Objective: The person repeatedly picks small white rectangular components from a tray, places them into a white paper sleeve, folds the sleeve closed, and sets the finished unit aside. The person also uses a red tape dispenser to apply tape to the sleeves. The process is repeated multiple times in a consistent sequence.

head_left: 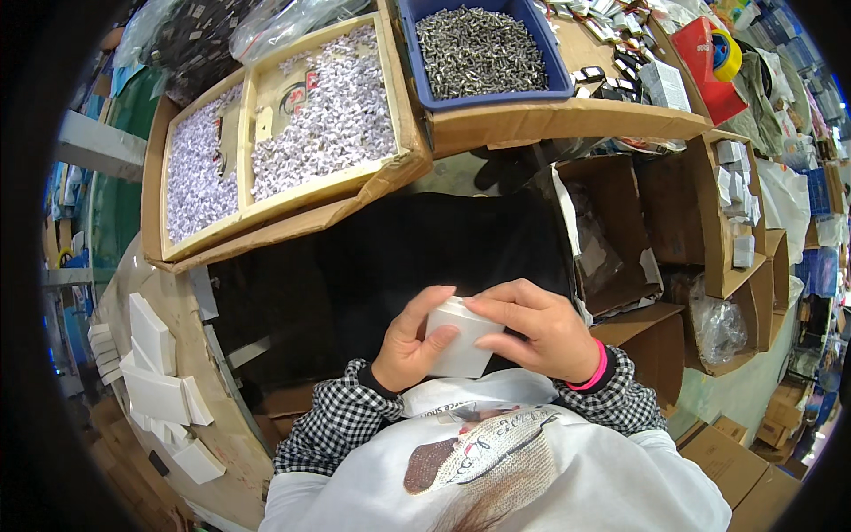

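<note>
A small white box (461, 339) is held between my two hands in front of my body. My left hand (413, 341) grips its left side, with the thumb on the near face and the fingers behind. On the other side, my right hand (542, 330) pinches the top right edge, its thumb low on the face and its fingers along the top. Whether the top flap is closed cannot be made out. Checked cuffs cover both wrists, and a pink band circles the right one.
Ahead left is a divided wooden tray (403, 160) of small white pieces. A blue bin (560, 95) of small metal parts stands beside it. White boxes (158, 390) lie on the left table. Open cardboard boxes (612, 222) line the right, one holding small white boxes (732, 191).
</note>
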Demonstrator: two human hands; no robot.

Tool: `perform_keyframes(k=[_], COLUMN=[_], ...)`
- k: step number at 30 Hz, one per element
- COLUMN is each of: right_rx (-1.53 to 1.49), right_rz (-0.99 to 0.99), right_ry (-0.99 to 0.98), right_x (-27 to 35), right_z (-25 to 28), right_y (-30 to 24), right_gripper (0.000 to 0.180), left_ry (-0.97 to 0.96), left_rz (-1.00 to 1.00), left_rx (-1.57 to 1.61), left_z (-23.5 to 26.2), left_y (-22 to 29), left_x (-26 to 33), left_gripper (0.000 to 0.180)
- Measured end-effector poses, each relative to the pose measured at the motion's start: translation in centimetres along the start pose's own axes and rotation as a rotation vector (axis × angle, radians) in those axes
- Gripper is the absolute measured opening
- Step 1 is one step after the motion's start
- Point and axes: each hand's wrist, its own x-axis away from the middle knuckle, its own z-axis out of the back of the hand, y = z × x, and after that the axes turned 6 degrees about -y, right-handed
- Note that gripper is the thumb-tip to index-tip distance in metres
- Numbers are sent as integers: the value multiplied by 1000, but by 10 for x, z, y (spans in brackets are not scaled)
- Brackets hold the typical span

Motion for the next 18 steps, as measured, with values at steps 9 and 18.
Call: perform_keyframes(k=[9, 18], right_rx=[-345, -421], right_rz=[-204, -114], right_ry=[381, 349], right_x=[8, 17], right_z=[-56, -67], right_y=[15, 35], right_gripper=[32, 26], left_ry=[253, 378], left_rz=[19, 1], left_rx=[58, 10], left_z=[-20, -36], left_y=[-9, -17], left_x=[-5, -2], left_gripper=[34, 31])
